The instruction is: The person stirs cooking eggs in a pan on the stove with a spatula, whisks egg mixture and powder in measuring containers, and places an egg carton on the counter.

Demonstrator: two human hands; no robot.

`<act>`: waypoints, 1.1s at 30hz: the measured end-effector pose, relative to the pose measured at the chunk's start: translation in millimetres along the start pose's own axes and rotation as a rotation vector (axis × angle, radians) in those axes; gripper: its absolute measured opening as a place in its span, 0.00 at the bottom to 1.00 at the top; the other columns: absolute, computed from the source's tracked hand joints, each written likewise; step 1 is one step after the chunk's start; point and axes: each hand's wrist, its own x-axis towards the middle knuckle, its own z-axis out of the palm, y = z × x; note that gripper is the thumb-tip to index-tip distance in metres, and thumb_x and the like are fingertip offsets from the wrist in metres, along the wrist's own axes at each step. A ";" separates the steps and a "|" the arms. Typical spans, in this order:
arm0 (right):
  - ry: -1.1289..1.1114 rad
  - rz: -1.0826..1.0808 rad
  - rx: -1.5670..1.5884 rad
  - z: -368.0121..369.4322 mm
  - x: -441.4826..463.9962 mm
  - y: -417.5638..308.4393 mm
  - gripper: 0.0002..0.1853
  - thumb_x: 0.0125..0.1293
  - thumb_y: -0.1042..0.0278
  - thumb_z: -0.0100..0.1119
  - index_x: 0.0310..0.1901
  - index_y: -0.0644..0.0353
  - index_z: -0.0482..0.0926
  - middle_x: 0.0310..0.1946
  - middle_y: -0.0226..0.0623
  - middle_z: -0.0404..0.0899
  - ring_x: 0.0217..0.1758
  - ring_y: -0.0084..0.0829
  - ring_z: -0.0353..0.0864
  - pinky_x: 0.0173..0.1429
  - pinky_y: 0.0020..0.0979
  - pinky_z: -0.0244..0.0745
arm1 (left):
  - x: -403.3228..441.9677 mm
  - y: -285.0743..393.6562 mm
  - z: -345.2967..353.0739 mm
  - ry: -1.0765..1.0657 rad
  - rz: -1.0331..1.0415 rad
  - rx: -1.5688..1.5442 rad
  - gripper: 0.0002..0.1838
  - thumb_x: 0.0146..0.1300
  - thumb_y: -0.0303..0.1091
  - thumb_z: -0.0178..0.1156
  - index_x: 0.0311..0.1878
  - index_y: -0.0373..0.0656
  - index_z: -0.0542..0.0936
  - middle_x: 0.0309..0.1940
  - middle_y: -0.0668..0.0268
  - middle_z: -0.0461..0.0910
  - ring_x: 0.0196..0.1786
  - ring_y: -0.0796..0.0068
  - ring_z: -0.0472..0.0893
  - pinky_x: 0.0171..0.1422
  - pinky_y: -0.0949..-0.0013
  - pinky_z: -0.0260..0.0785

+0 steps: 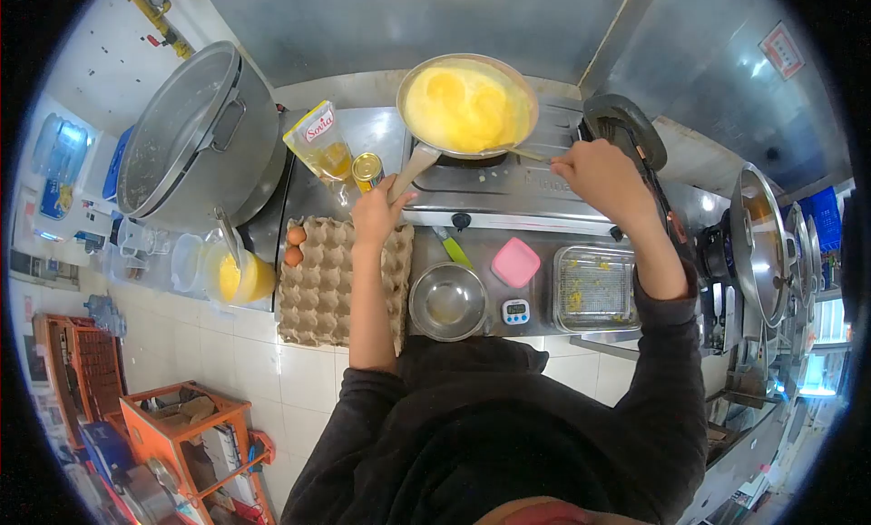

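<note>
My left hand (375, 212) is closed around the pale handle of a frying pan (521, 82). The pan sits over the stove (544, 195), and a layer of yellow egg (454, 103) spreads across its inside. In my right hand (603, 176) is a thin, light-coloured stick-like utensil (529, 154); its far end reaches the egg at the pan's lower right edge, and its exact kind is unclear. Left of the pan handle stand a small can (367, 170) and a Sovia pouch (322, 144).
An egg carton (313, 294) with several brown eggs lies under my left forearm. A metal bowl (448, 302), pink dish (516, 262), timer (515, 312) and rack tray (594, 289) line the counter. A large pot (195, 139) and a jug of yellow liquid (240, 275) are leftward.
</note>
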 end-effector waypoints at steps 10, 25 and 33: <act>0.158 0.143 0.013 100.5 86.6 24.5 0.16 0.64 0.56 0.56 0.37 0.64 0.82 0.31 0.54 0.81 0.38 0.53 0.82 0.43 0.47 0.77 | -0.3 6.3 -11.2 -0.012 -0.001 -0.037 0.30 0.52 0.57 0.65 0.52 0.46 0.79 0.31 0.52 0.82 0.36 0.50 0.82 0.42 0.55 0.73; 0.074 -0.173 0.166 92.2 52.2 13.6 0.14 0.64 0.56 0.55 0.42 0.56 0.84 0.31 0.47 0.82 0.36 0.49 0.81 0.43 0.45 0.75 | 0.6 1.0 -3.0 0.030 0.021 -0.020 0.30 0.52 0.58 0.64 0.50 0.45 0.80 0.28 0.53 0.82 0.33 0.52 0.82 0.37 0.55 0.73; -0.044 -0.031 0.391 20.2 10.5 90.0 0.17 0.63 0.59 0.61 0.51 0.55 0.81 0.36 0.48 0.83 0.30 0.32 0.80 0.40 0.31 0.73 | -0.5 3.0 -1.1 0.037 0.012 0.005 0.29 0.53 0.59 0.63 0.51 0.47 0.80 0.28 0.54 0.82 0.33 0.52 0.82 0.37 0.55 0.73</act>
